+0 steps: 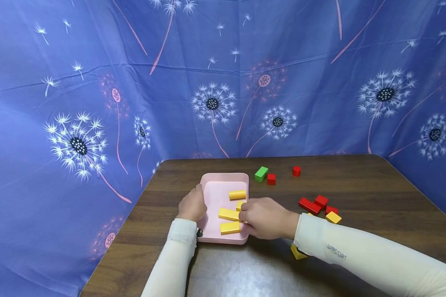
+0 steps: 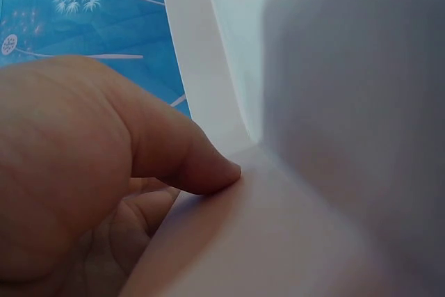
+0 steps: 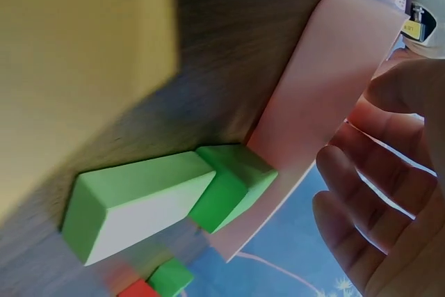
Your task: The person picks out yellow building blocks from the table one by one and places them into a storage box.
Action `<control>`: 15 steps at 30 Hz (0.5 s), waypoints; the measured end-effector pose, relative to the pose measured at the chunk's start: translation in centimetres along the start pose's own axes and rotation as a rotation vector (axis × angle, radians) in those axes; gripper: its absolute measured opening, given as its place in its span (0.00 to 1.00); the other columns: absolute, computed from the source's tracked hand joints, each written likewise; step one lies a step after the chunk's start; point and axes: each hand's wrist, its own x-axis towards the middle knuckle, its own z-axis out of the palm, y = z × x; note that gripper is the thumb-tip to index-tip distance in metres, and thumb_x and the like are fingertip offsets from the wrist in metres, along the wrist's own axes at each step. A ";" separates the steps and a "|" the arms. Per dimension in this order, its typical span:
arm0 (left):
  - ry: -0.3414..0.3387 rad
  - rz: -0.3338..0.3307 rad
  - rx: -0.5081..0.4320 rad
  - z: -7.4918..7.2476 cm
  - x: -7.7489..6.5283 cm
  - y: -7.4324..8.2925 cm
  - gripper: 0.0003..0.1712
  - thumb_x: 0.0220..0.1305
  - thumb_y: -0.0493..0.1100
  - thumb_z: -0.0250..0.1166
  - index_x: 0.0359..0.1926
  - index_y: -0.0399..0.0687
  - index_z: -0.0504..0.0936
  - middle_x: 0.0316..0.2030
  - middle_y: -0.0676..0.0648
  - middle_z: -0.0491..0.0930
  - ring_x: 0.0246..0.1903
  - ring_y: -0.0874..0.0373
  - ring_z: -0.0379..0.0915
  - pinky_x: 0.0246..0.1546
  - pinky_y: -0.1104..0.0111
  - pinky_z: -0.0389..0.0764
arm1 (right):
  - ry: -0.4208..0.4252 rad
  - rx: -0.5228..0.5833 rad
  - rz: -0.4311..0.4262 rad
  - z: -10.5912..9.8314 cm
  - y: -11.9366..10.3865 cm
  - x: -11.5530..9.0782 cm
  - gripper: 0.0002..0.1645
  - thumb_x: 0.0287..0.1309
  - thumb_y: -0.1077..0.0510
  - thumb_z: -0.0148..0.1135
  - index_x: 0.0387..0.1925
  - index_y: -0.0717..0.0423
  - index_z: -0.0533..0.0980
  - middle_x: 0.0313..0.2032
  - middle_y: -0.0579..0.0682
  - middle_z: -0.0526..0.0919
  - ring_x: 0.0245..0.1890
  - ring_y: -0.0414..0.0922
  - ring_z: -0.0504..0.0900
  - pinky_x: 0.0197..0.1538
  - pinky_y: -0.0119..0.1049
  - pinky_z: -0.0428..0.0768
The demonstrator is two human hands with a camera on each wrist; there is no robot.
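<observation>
A pink tray (image 1: 224,240) stands on the table with several yellow blocks (image 1: 230,228) inside. My left hand (image 1: 192,205) grips its left wall; in the left wrist view the thumb (image 2: 208,168) presses the inner face and the other fingers curl outside. At the right rim is my right hand (image 1: 267,218), its fingertips over the tray, meeting the right end of a long yellow block (image 1: 228,214). In the right wrist view the fingers (image 3: 348,179) bend loosely beside the tray's wall (image 3: 313,74); whether they pinch that block is hidden.
Right of the tray lie a green block (image 1: 261,174), a red cube (image 1: 271,179) and a red cylinder (image 1: 296,171). Farther right sit several red blocks (image 1: 309,206) and a yellow block (image 1: 333,218). Another yellow block (image 1: 298,252) is partly under the right forearm. A blue cloth (image 1: 223,103) hangs behind.
</observation>
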 end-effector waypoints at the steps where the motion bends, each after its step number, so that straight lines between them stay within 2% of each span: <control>1: -0.003 -0.002 -0.003 0.0 0.0 0.0 0.38 0.65 0.36 0.69 0.73 0.36 0.65 0.57 0.35 0.81 0.50 0.42 0.84 0.51 0.47 0.85 | 0.003 0.001 0.001 0.0 0.1 -0.1 0.09 0.59 0.48 0.73 0.40 0.44 0.87 0.33 0.38 0.84 0.31 0.35 0.75 0.35 0.28 0.80; 4: -0.008 -0.007 -0.012 -0.1 0.0 0.1 0.38 0.65 0.36 0.69 0.73 0.37 0.65 0.58 0.35 0.81 0.52 0.41 0.84 0.52 0.47 0.85 | 0.013 -0.003 0.004 -0.1 0.2 -0.5 0.10 0.58 0.50 0.74 0.42 0.44 0.88 0.35 0.39 0.85 0.32 0.36 0.77 0.37 0.28 0.82; 10: -0.007 -0.007 -0.011 -0.1 0.0 0.1 0.37 0.65 0.36 0.68 0.73 0.36 0.65 0.58 0.35 0.81 0.51 0.41 0.84 0.51 0.46 0.85 | 0.032 -0.034 -0.004 0.0 0.5 -0.9 0.07 0.57 0.52 0.72 0.39 0.43 0.87 0.34 0.39 0.83 0.32 0.37 0.76 0.35 0.29 0.80; 15: -0.005 0.000 -0.008 0.0 0.0 0.1 0.37 0.66 0.36 0.67 0.73 0.36 0.66 0.57 0.35 0.81 0.51 0.40 0.84 0.50 0.46 0.85 | 0.010 -0.029 0.013 -0.2 0.6 -1.3 0.11 0.58 0.51 0.73 0.43 0.43 0.87 0.38 0.39 0.85 0.34 0.36 0.78 0.39 0.29 0.82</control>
